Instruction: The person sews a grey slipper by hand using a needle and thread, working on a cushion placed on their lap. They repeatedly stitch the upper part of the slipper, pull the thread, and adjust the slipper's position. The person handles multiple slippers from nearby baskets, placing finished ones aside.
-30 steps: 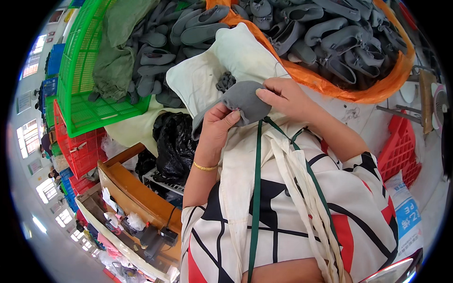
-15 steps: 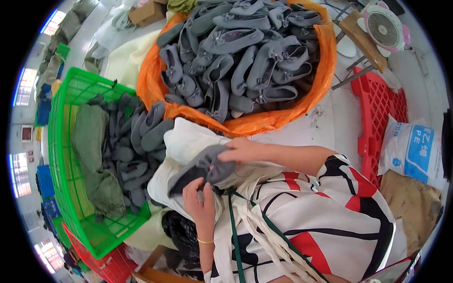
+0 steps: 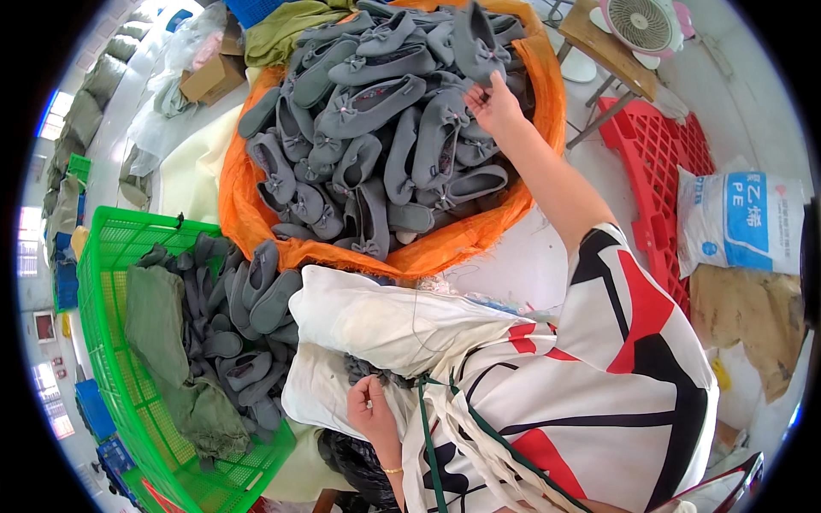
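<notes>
My right hand (image 3: 494,107) reaches out over the orange sack (image 3: 547,162), fingers apart. Just past its fingertips is a grey slip-on shoe (image 3: 477,44) with a bow, tilted toe down above the heap. The hand is not wrapped round it. Many similar grey shoes (image 3: 372,107) with bows fill the sack. My left hand (image 3: 374,415) is closed in a pinch over my lap; what it holds, if anything, is too small to name. Beside it lies a dark grey bundle (image 3: 369,368) on the white cloth (image 3: 359,312) covering my lap. A thin thread curves across the cloth.
A green plastic crate (image 3: 107,333) with grey shoes and an olive cloth (image 3: 158,325) stands at left. A black plastic bag (image 3: 363,470) lies near my lap. At right are a red plastic pallet (image 3: 637,171), a white-and-blue sack (image 3: 744,218) and a fan (image 3: 641,24) on a wooden stool (image 3: 603,47).
The grey shoe that both hands held over my lap is gone from there. My right hand has moved up and away to the orange sack; my left hand stays over the lap, now pinched.
</notes>
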`<state>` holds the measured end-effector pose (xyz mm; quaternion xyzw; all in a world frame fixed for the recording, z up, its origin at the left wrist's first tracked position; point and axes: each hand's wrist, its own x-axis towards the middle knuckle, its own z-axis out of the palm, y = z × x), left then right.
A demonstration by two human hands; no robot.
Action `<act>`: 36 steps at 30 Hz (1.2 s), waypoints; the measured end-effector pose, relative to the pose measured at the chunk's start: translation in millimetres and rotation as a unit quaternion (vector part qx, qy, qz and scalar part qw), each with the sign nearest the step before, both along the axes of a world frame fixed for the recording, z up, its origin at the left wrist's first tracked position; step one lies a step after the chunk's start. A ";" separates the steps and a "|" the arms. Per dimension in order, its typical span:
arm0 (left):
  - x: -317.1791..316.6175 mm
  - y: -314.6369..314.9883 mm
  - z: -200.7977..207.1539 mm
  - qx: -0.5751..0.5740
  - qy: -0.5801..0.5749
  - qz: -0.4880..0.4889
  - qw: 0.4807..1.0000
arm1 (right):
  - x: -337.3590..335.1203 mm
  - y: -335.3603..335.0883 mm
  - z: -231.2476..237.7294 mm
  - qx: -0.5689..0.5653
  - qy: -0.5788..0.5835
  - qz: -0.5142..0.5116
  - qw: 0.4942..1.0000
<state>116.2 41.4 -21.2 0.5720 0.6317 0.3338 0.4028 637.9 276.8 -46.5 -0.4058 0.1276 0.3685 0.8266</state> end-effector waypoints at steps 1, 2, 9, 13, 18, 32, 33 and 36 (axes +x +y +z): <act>-1.2 1.6 -5.2 -0.005 -0.012 0.003 1.000 | 11.7 -8.0 -24.7 0.003 -0.055 0.056 0.997; -0.1 5.0 -10.8 -0.010 -0.025 0.005 1.000 | 27.9 -21.4 -59.0 0.004 -0.111 0.111 0.988; -29.3 12.3 -18.2 0.030 0.076 -0.012 0.997 | -119.9 -73.1 -47.8 -0.073 -0.200 0.341 0.916; -44.2 27.9 -27.4 0.010 0.090 0.032 0.995 | -173.1 -106.0 -29.3 -0.086 -0.278 0.504 0.813; -51.5 23.0 -44.1 0.015 0.146 0.056 0.988 | -250.7 -117.1 -21.1 0.001 -0.448 0.622 0.642; -37.4 16.7 -38.7 0.004 0.175 0.007 0.985 | -328.8 -145.2 2.2 0.133 -0.611 0.651 0.430; -37.3 12.5 -35.5 -0.007 0.143 0.003 0.990 | -329.9 -146.9 2.0 0.126 -0.610 0.655 0.428; -20.0 -1.4 -30.4 -0.067 0.259 -0.090 0.959 | -334.0 -151.5 -3.8 0.131 -0.607 0.661 0.422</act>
